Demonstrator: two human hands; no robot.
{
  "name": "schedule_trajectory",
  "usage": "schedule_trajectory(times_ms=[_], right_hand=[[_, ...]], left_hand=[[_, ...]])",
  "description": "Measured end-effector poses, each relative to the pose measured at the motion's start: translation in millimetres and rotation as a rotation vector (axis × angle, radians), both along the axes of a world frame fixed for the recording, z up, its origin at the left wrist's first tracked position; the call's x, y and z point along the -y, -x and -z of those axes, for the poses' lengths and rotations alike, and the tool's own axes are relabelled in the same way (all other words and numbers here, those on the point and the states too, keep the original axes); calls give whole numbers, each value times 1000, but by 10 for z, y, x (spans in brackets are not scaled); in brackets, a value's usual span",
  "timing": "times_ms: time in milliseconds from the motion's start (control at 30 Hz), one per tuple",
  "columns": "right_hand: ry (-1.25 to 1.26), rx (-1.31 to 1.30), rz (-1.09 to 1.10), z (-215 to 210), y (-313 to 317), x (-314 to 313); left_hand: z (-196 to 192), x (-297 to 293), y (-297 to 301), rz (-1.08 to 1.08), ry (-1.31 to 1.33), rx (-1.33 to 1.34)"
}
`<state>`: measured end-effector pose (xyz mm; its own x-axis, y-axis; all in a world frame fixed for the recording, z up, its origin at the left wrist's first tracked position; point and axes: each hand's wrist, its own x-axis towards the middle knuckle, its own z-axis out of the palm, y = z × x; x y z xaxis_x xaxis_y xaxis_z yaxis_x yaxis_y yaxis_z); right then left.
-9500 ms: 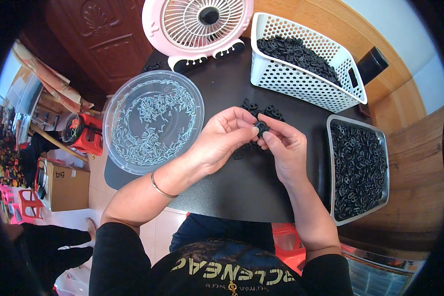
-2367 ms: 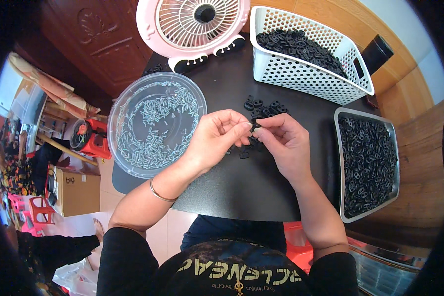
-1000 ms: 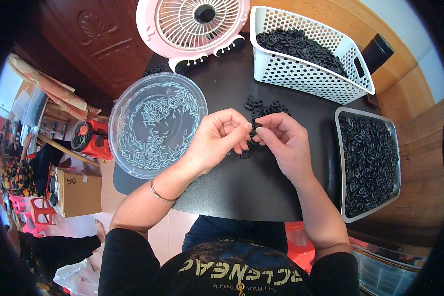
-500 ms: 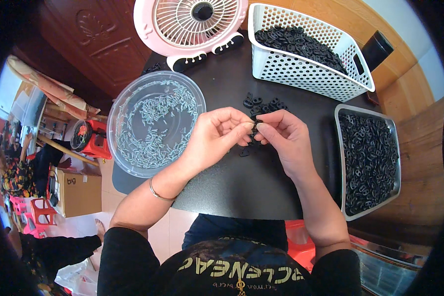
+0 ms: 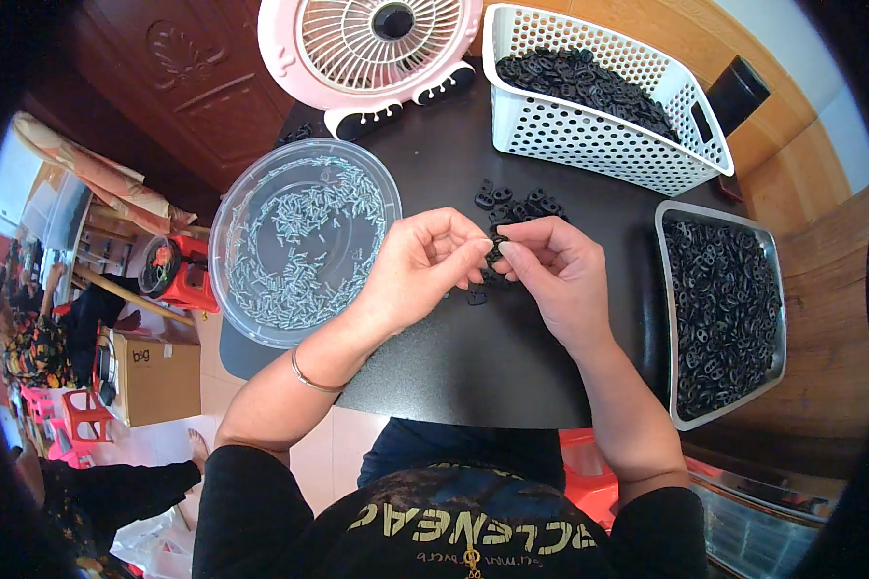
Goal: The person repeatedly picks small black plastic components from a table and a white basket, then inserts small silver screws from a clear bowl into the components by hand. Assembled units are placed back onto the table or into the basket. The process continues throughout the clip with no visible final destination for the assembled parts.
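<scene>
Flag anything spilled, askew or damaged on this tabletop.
Nothing looks damaged or tipped. Small black parts lie loose on the table near the right hand, outside the white basket and metal tray, so they look stray.

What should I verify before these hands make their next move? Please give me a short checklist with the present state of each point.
1. Left hand has a pinch on the small black piece: ok.
2. Right hand meets it at the same piece: ok.
3. Piece is correctly aligned: cannot tell, the hands cover most of it.
4. Clear round tub stands level with metal pins inside: ok.
5. Metal tray at the right keeps its black parts inside: ok.
6. All black parts are in containers: not ok, a loose pile lies on the table.
</scene>
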<state>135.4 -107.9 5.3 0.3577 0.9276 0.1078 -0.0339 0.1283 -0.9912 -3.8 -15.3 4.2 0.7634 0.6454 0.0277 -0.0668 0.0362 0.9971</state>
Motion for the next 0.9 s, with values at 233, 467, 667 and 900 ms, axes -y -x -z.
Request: schedule_trajectory(times_ms=[233,467,667,900], right_hand=[[25,-21,-18,-5,0,11],[-73,10,89,-72,-127,-24],[-150,40,189,-27,-200,-66],[-159,48,194,-35,-236,-49]], left_hand=[[-7,49,-8,-31,-8,46],[-11,87,-53,-124,-240,18],[59,214,-139,86,-1120,-217],[67,139,-115,169,-1134,-324]])
